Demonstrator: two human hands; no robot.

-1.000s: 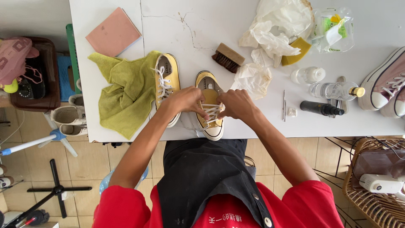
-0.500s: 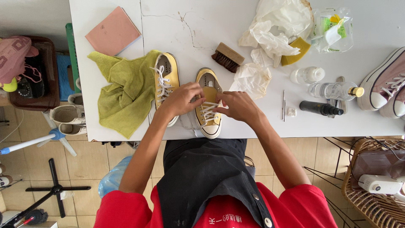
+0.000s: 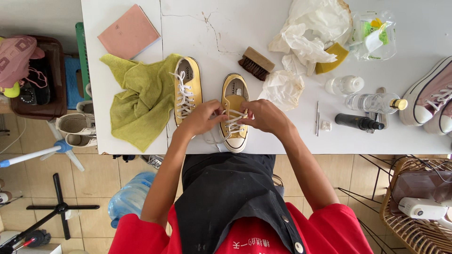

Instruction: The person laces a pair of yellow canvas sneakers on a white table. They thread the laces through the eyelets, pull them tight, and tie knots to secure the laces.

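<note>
two yellow sneakers lie on the white table (image 3: 282, 141) near its front edge, side by side and just apart. the right-hand yellow sneaker (image 3: 234, 110) has its long axis running from the front edge toward the back, toe cap at the front edge pointing at the person, heel opening facing away. the left-hand yellow sneaker (image 3: 187, 89) lies parallel but sits a little further back, its left side resting on one crumpled green cloth (image 3: 139, 101) that hangs over the front edge. both hands meet over the nearer sneaker: the left hand (image 3: 201, 117) has its fingers curled and pinching the white lace (image 3: 231, 123) on the shoe's left side, and the right hand (image 3: 266, 115) is likewise closed, pinching the lace on the right side, the fingertips of the two hands nearly touching above the tongue. one wooden brush (image 3: 255, 63) lies just behind the shoe, bristles toward the front. one pink notebook (image 3: 128, 31) sits near the back left corner. a heap of white plastic bags (image 3: 308, 33) covers the middle back, with one yellow sponge (image 3: 332, 57) at its edge. two clear bottles (image 3: 372, 101) and one black bottle (image 3: 358, 122) lie to the right, and two pink-grey sneakers (image 3: 433, 96) reach over the right edge.
</note>
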